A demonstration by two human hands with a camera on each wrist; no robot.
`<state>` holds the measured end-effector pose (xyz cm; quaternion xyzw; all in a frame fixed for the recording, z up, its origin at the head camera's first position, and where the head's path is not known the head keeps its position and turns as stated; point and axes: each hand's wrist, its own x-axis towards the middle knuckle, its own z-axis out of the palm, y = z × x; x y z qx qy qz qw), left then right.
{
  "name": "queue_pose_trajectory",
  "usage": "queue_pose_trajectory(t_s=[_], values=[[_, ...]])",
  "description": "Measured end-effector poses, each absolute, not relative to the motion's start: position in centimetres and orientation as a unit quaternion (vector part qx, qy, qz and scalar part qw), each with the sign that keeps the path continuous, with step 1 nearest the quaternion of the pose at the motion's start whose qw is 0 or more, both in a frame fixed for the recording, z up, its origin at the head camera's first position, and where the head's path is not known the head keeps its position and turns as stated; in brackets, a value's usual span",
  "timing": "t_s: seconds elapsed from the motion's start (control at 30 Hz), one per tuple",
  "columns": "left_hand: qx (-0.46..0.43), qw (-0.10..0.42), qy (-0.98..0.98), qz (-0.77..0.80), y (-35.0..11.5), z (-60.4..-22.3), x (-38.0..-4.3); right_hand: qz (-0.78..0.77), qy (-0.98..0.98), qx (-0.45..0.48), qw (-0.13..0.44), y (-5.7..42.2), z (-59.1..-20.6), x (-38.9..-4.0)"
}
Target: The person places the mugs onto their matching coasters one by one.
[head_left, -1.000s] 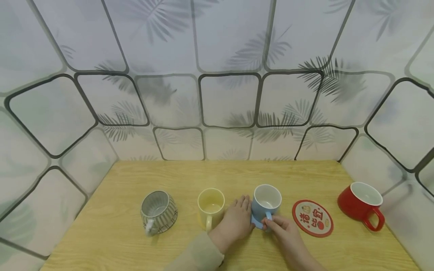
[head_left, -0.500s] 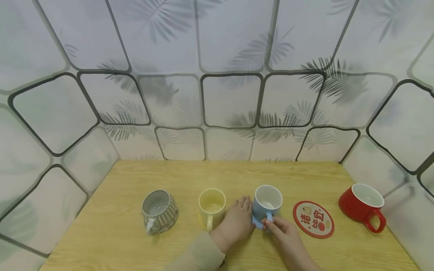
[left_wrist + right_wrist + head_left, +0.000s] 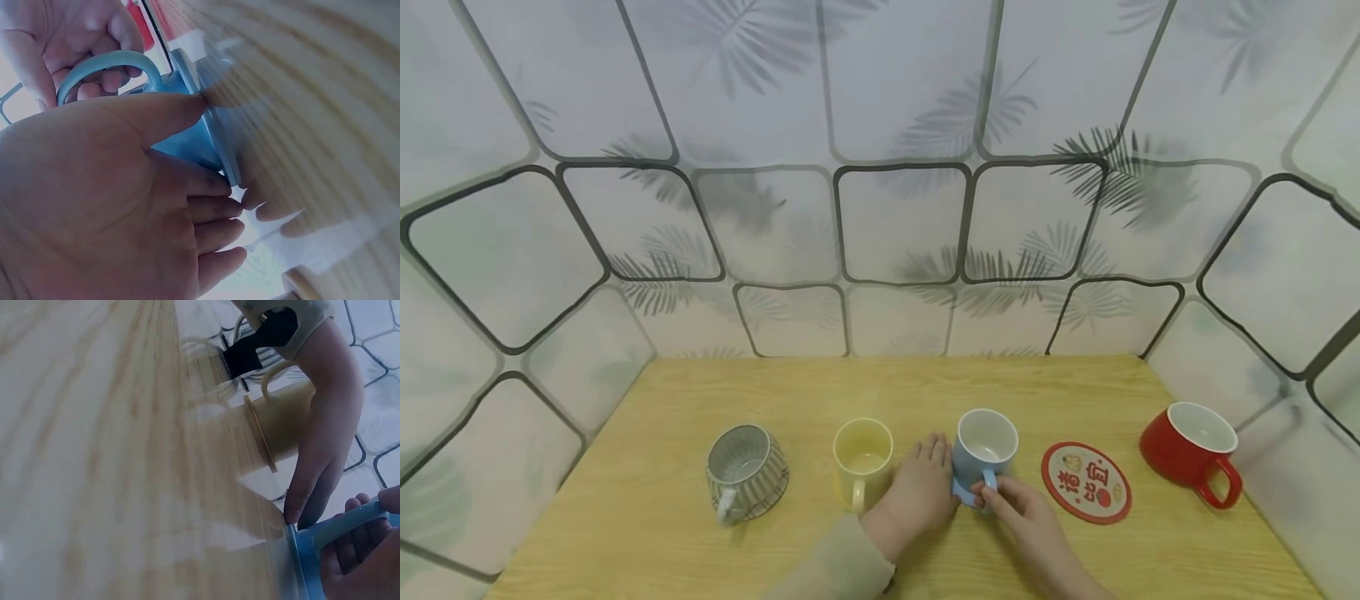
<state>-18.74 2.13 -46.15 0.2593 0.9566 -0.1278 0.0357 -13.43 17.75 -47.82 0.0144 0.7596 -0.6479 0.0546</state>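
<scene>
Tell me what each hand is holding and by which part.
The right hand holds the blue mug by its handle. The left hand appears to grip nothing; it just touches the edge of the blue coaster under the mug.

The coaster has red Chinese writing on it. You can read 宜 and 比; the left sign is too blurry.

The blue mug and red mug have white insides, the grey mug stripes.
</scene>
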Motion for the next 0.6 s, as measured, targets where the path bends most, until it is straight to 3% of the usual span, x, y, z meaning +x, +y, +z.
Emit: queue_pose_trajectory(t_s=[0.37,0.6], values=[[0.275,0.005,0.955,-0.109,1.70,-46.64,-19.27,-0.615,0.785,-0.042,0.062,18.43,-47.08,-13.51],[0.293,0.007,0.948,-0.125,1.24,-46.73,-18.93,-0.597,0.800,-0.029,0.047,18.55,-47.32,-13.23]])
